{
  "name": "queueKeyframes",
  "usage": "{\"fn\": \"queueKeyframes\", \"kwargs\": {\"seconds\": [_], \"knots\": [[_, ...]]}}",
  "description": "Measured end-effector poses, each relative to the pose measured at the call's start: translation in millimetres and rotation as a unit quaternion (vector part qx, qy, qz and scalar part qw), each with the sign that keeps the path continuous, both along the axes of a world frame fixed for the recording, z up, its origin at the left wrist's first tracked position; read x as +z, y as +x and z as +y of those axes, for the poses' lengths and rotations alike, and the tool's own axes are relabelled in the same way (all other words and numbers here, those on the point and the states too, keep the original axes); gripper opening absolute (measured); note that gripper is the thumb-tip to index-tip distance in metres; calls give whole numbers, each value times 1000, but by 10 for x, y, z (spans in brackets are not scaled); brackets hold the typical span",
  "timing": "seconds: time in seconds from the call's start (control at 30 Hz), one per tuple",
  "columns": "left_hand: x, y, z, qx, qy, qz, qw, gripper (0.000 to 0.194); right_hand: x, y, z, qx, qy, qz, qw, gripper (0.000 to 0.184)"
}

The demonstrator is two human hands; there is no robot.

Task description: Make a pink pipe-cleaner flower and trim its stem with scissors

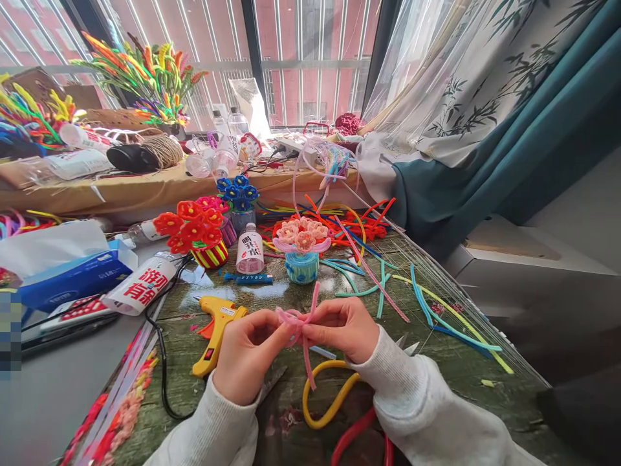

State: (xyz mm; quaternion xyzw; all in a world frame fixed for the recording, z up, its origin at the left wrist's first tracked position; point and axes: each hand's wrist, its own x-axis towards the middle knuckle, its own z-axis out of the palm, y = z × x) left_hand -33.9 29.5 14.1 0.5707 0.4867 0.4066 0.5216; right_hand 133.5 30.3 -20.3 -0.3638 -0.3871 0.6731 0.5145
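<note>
Loop and stem, both pink, are held between the two hands, over the near middle of the bench. By the left hand the loop is pinched between thumb and forefinger; by the right hand the stem is gripped where it is crossed with the loop, the thumb laid in front. The stem's long axis is set steeply, nearly upright as seen — its upper end is leant slightly to the right, near the line of sight to the blue pot, while its lower end is left dangling below the thumbs. The loop is spread sideways toward the left fingers, so that the two parts are crossed at a wide angle. The crossing is placed just beside the right thumb tip, and the stem is more nearly reached by that hand; whether loop and stem are one length cannot be told, the join being partly covered by fingers. Below, a yellow stem is curled on the bench, and the glue gun is laid just beside the left hand, nozzle turned away.
</note>
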Motion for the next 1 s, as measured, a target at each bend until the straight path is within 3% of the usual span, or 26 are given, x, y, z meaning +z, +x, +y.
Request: {"fn": "queueKeyframes", "kwargs": {"seconds": [0.1,0.23,0.4,0.63,0.83,1.0], "knots": [[-14,-51,20,-16,44,75,996,26,1,8,7,-5,-1,-5,1000,30],[85,-116,38,23,181,188,965,33,14,24,10,-13,-8,-11,1000,31],[222,-95,43,-12,263,153,953,5,36,26,-20,27,-12,-2,1000,30],[250,13,118,3,170,130,977,11,119,9,-59,58,-36,0,998,29],[170,80,187,-38,52,48,997,18,85,-6,-60,97,-50,7,994,31],[155,26,220,-43,39,59,997,24,17,-19,-35,94,-60,-5,994,39]]}}
